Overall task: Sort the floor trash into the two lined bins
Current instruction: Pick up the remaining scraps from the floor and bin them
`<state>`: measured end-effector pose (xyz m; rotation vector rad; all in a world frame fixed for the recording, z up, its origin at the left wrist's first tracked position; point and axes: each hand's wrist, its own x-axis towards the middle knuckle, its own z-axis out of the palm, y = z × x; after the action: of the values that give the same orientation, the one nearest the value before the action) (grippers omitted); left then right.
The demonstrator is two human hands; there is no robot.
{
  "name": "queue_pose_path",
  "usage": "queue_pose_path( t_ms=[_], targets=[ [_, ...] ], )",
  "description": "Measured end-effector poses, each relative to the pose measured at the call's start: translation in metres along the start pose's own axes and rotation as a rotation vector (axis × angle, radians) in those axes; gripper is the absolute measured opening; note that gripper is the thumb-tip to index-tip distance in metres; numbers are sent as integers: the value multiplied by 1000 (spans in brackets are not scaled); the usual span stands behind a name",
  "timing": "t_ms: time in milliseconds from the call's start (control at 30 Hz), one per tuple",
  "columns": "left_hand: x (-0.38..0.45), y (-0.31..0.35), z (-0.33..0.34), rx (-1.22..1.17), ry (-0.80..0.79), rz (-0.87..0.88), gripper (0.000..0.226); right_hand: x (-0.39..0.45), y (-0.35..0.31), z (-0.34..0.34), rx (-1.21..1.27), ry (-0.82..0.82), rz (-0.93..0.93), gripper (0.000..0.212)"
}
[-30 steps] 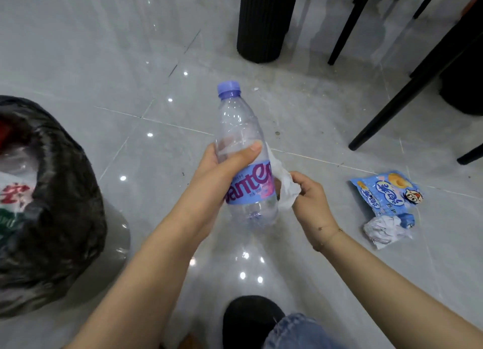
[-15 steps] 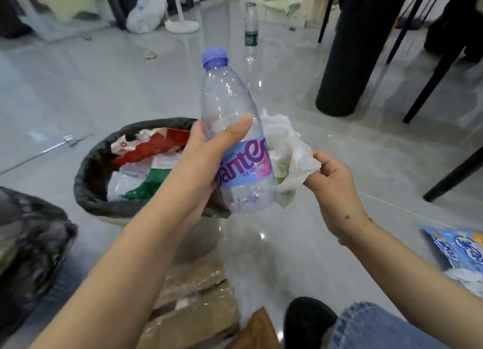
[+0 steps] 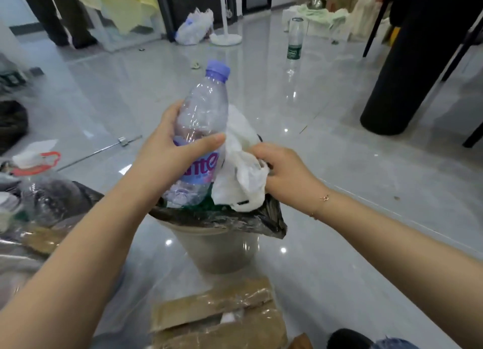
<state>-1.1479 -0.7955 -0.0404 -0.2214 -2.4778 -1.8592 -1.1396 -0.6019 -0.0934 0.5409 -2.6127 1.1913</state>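
My left hand [image 3: 167,150] grips an empty clear plastic bottle [image 3: 202,118] with a purple cap and purple label, held upright with its base just above a grey bin [image 3: 222,249] lined with a black bag. My right hand [image 3: 285,171] clutches a crumpled white tissue [image 3: 240,171] right over the bin's rim, touching the bottle's side. Green trash shows inside the bin under the bottle. A second black-lined bin [image 3: 60,197] sits at the left edge, with a clear container and red-rimmed lid on top.
Flattened brown cardboard [image 3: 222,314] lies on the floor in front of the bin. A green-labelled bottle [image 3: 294,38] stands far back. A thick black column [image 3: 407,69] and chair legs are at the right. A white bag [image 3: 194,27] and lamp base sit by the far wall.
The view has swung left and forward. Both hands moved over the grey bin and lowered; the bottle's base and the tissue now hang right at the bin's opening.
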Motion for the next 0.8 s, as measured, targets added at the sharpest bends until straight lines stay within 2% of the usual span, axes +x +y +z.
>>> queue_pose_path(
  t_ms=[67, 133, 200, 267, 333, 400, 433, 500, 533, 600, 700, 800],
  targets=[
    [4, -5, -3, 102, 18, 38, 71, 3, 4, 7, -166, -164, 11, 13],
    [11, -8, -6, 311, 12, 128, 79, 6, 1, 15, -352, -349, 57, 23],
    [19, -12, -6, 571, -37, 193, 86, 9, -1, 21, -458, -419, 80, 18],
    [25, -20, -6, 811, -125, 205, 88, 10, -1, 19, -404, -445, 118, 10],
    [29, -32, -7, 916, -214, 179, 88, 4, -1, 9, -263, -487, 158, 17],
    [29, -45, -9, 951, -291, 160, 86, -8, -3, -4, -219, -468, 149, 32],
    [28, -51, -7, 1005, -323, 163, 84, -16, -5, -9, -219, -397, 111, 35],
    [25, -61, -2, 1105, -374, 167, 83, -29, -6, -12, -234, -205, -15, 28],
    [23, -65, 1, 1107, -394, 147, 84, -34, -4, -11, -235, -167, -50, 26],
    [22, -69, 4, 1066, -431, 105, 92, -38, -3, -5, -298, -220, -59, 37],
    [24, -75, 3, 1067, -518, 76, 103, -37, 1, 8, -519, -317, -76, 57],
    [24, -84, 5, 1151, -559, 93, 103, -33, 5, 12, -540, -330, -116, 56]
  ],
)
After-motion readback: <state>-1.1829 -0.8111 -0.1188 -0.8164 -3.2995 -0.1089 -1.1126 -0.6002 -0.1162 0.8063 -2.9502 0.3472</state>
